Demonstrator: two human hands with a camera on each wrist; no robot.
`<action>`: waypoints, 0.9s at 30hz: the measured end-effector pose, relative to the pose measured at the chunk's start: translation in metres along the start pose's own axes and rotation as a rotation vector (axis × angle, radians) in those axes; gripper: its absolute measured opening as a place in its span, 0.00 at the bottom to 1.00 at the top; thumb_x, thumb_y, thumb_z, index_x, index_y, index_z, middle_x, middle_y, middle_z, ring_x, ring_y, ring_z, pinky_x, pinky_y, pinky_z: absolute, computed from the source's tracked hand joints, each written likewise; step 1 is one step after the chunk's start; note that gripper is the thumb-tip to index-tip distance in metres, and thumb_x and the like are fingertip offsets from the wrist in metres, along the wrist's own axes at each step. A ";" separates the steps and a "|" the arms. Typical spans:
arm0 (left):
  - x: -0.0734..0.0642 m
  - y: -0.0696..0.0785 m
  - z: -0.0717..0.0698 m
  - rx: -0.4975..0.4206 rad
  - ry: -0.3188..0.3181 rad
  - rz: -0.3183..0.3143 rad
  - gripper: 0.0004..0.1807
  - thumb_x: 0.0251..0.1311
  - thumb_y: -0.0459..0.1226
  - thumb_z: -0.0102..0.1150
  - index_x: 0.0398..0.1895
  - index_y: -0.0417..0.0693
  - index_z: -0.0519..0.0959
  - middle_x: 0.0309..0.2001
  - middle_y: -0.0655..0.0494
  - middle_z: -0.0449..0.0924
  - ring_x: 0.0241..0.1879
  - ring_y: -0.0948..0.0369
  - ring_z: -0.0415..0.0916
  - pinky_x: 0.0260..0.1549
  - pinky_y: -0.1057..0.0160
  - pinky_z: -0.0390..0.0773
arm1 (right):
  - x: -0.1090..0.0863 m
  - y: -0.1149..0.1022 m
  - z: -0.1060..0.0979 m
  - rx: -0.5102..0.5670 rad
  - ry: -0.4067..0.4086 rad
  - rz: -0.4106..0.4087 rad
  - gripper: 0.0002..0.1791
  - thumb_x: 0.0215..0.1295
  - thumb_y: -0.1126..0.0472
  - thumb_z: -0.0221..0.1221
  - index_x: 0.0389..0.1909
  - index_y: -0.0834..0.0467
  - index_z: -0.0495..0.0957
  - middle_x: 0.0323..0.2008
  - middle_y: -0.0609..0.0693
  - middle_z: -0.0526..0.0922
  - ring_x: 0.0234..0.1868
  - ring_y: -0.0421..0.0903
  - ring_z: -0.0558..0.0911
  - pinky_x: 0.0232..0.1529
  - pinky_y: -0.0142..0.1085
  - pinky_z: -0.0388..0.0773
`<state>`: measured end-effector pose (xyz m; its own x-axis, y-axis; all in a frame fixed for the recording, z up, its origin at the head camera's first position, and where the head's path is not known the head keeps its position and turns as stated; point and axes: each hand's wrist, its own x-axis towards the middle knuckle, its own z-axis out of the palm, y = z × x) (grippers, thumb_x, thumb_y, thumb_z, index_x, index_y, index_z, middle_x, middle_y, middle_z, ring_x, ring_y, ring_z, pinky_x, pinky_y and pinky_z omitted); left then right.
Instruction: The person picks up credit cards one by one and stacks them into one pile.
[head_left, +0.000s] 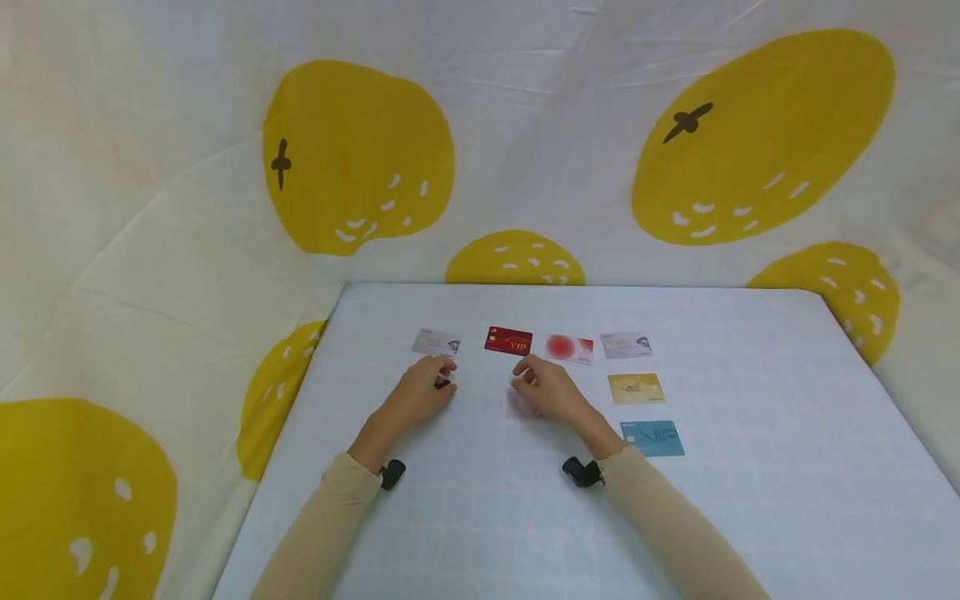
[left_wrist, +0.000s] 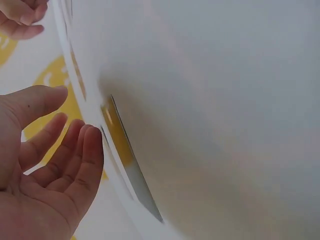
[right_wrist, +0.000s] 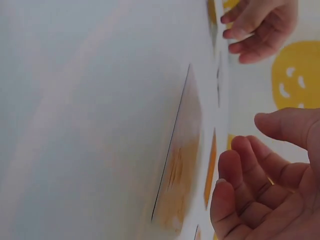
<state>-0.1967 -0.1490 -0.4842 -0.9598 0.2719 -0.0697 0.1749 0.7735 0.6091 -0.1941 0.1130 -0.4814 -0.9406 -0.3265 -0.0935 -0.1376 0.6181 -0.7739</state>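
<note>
My left hand (head_left: 424,388) hovers at the left with loosely curled fingers and nothing in its grasp. A glossy card (left_wrist: 131,155) lies flat beside its fingertips in the left wrist view; under the hand in the head view only a dark bit shows. Facing it, my right hand (head_left: 555,392) is held above a pale pinkish card (head_left: 521,406), which it partly covers. Thumb and fingers are apart there, gripping nothing. In the right wrist view that card (right_wrist: 177,160) lies flat near the fingertips, its surface reflecting yellow.
Along the back lie a grey-white card (head_left: 437,342), a red VIP card (head_left: 508,340), a white card with red circles (head_left: 568,348) and another grey-white card (head_left: 627,345). Below the last are a gold card (head_left: 636,388) and a teal VIP card (head_left: 654,438). A pale cloth covers the table (head_left: 480,533).
</note>
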 end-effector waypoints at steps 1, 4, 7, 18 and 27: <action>-0.002 -0.005 -0.004 0.000 0.009 0.002 0.17 0.64 0.35 0.65 0.55 0.44 0.79 0.47 0.52 0.78 0.46 0.57 0.76 0.49 0.56 0.77 | 0.002 -0.003 0.003 -0.006 0.001 -0.009 0.10 0.70 0.59 0.62 0.48 0.57 0.78 0.37 0.49 0.82 0.33 0.46 0.78 0.33 0.37 0.79; -0.008 -0.020 -0.015 0.024 0.021 0.003 0.18 0.65 0.35 0.65 0.56 0.42 0.78 0.49 0.49 0.78 0.49 0.54 0.75 0.52 0.53 0.76 | 0.008 -0.012 0.013 -0.024 0.002 -0.042 0.10 0.69 0.59 0.62 0.47 0.57 0.78 0.36 0.49 0.82 0.33 0.45 0.78 0.34 0.37 0.78; -0.013 -0.031 -0.026 0.054 0.027 0.003 0.19 0.65 0.35 0.65 0.58 0.41 0.77 0.52 0.46 0.77 0.53 0.50 0.74 0.56 0.49 0.73 | 0.013 -0.021 0.023 -0.022 -0.008 -0.062 0.11 0.69 0.59 0.63 0.48 0.58 0.78 0.36 0.49 0.82 0.31 0.45 0.78 0.32 0.37 0.79; -0.014 -0.057 -0.043 0.122 -0.022 0.023 0.25 0.61 0.34 0.67 0.61 0.38 0.76 0.59 0.38 0.74 0.59 0.44 0.71 0.61 0.44 0.68 | 0.035 -0.044 0.060 -0.041 -0.039 -0.122 0.16 0.69 0.59 0.63 0.53 0.61 0.77 0.36 0.50 0.80 0.35 0.46 0.77 0.38 0.36 0.78; -0.010 -0.067 -0.048 0.121 -0.098 0.025 0.27 0.59 0.35 0.69 0.63 0.43 0.76 0.59 0.39 0.73 0.58 0.45 0.70 0.60 0.44 0.68 | 0.046 -0.058 0.082 -0.124 -0.087 -0.069 0.23 0.67 0.53 0.65 0.56 0.62 0.75 0.38 0.52 0.78 0.37 0.47 0.76 0.40 0.37 0.76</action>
<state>-0.2090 -0.2310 -0.4859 -0.9297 0.3421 -0.1363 0.2294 0.8277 0.5121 -0.2035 0.0033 -0.4921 -0.8981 -0.4282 -0.1008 -0.2429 0.6737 -0.6979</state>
